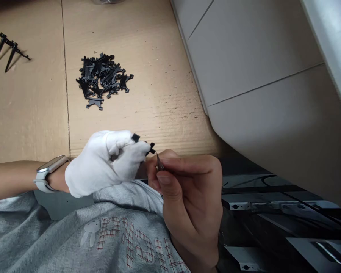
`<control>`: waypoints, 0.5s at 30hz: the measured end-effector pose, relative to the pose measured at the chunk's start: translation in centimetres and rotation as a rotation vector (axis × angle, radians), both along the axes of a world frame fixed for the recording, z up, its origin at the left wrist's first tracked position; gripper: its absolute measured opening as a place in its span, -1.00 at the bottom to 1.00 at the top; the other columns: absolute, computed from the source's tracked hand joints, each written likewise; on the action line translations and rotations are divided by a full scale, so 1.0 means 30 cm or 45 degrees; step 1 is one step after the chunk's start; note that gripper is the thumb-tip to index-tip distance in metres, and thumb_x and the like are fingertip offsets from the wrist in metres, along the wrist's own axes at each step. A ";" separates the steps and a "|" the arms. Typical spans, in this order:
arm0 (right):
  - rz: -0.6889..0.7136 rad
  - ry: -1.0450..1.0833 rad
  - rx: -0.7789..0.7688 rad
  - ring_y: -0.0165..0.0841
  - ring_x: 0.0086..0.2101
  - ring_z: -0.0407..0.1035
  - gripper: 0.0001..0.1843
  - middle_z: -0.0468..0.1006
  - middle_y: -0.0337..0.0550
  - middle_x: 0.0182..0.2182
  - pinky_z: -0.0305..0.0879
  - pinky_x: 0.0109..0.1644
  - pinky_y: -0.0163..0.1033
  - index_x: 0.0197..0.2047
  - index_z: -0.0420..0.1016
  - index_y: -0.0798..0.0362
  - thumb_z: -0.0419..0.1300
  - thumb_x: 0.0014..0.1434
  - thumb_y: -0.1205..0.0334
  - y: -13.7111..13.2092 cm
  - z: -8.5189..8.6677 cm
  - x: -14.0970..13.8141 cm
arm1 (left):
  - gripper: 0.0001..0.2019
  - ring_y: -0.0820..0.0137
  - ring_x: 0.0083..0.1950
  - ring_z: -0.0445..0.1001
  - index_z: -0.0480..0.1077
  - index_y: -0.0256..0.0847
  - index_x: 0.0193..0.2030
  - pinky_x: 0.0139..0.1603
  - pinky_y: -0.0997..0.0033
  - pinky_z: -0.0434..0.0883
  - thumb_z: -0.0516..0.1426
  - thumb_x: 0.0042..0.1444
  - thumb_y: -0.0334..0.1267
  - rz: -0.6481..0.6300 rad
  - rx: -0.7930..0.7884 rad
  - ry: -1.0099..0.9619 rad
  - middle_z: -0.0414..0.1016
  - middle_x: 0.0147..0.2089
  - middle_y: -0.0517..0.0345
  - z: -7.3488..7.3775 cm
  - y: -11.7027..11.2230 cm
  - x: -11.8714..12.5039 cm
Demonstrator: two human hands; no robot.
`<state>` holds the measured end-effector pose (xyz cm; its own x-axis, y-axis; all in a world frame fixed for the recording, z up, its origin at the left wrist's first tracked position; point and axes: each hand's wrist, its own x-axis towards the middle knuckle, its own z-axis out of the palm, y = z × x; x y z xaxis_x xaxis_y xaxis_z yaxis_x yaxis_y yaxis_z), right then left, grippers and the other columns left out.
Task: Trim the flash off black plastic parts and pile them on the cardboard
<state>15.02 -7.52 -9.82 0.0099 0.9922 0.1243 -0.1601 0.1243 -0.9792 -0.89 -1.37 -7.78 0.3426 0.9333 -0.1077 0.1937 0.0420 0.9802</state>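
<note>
My left hand (108, 161), in a white glove, is closed in a pinch on a small black plastic part (143, 143) that sticks out past the fingertips. My bare right hand (187, 189) is closed on a thin pointed metal tool (159, 163); its tip sits just right of the black part, almost touching it. Both hands hover close to my chest, above the near edge of the cardboard sheet (159, 76).
A heap of several similar black plastic parts (102, 77) lies on the cardboard further out. A black spiked strip (8, 47) rests at the far left. A grey machine housing (258, 76) fills the right side, with dark metal rails (272, 204) below it.
</note>
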 end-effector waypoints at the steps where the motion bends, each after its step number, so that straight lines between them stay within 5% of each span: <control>1: -0.012 -0.010 0.011 -0.37 -0.35 0.44 -0.80 0.51 -0.30 -0.29 0.48 -0.29 -0.28 0.04 0.47 -0.17 0.19 0.52 0.37 0.000 0.002 0.001 | -0.40 0.52 -0.51 0.05 0.14 -0.18 -0.54 -0.48 0.36 0.04 0.16 0.49 0.06 0.006 0.112 0.044 0.10 -0.56 0.28 -0.001 0.007 0.001; 5: -0.099 -0.096 0.030 -0.36 -0.37 0.45 -0.80 0.55 -0.27 -0.29 0.43 -0.34 -0.25 0.03 0.51 -0.15 0.20 0.51 0.38 0.000 0.008 0.014 | -0.50 0.53 -0.55 -0.09 0.01 -0.15 -0.53 -0.51 0.35 -0.05 0.20 0.36 -0.32 -0.081 0.614 0.256 -0.02 -0.59 0.34 0.003 0.049 -0.002; 11: -0.213 -0.358 0.106 -0.30 -0.33 0.57 -0.64 0.64 -0.22 -0.24 0.57 -0.28 -0.18 0.15 0.58 -0.19 0.28 0.44 0.44 -0.013 0.037 0.025 | -0.52 0.48 -0.59 0.02 0.00 -0.12 -0.49 -0.43 0.34 0.05 0.19 0.38 -0.25 -0.117 1.084 0.694 0.08 -0.68 0.39 0.024 0.074 -0.026; 15: -0.219 -0.544 0.090 -0.22 -0.29 0.63 -0.48 0.73 -0.23 -0.17 0.65 -0.16 -0.05 0.31 0.55 -0.27 0.34 0.41 0.44 -0.016 0.061 0.019 | -0.59 0.42 -0.56 0.13 0.24 -0.11 -0.51 -0.36 0.24 0.11 0.19 0.40 -0.17 -0.258 1.277 0.904 0.26 -0.64 0.29 0.051 0.071 -0.068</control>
<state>15.60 -8.01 -7.99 0.1070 0.9695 0.2203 0.2848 0.1824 -0.9411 -2.94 0.75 -6.27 0.6475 0.6480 0.4011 0.6092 -0.7563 0.2384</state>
